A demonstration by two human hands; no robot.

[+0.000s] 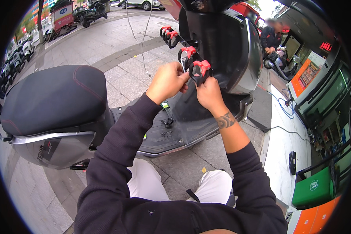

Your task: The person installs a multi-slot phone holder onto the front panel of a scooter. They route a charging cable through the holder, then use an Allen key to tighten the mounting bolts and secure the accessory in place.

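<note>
A row of several black ring-shaped clamps with red tops runs in front of the dark inner panel [189,29] of an electric scooter. My right hand [210,93] is closed around the lower part of the nearest black-and-red ring clamp [199,71]. Just left of it, my left hand [168,82] has its fingers pinched together beside the second ring clamp [186,54]; what they hold is hidden. Two farther ring clamps [170,37] sit beyond both hands. Below the hands, a small green-topped item [165,104] and dark bits [167,123] lie on the scooter's footboard [156,136].
The black scooter seat [54,97] stands to my left. A white cable [142,50] hangs to the pavement ahead. On the right are a blue hose [282,107], a black cord [279,127], a green box [312,188] and a person [271,37] by another scooter.
</note>
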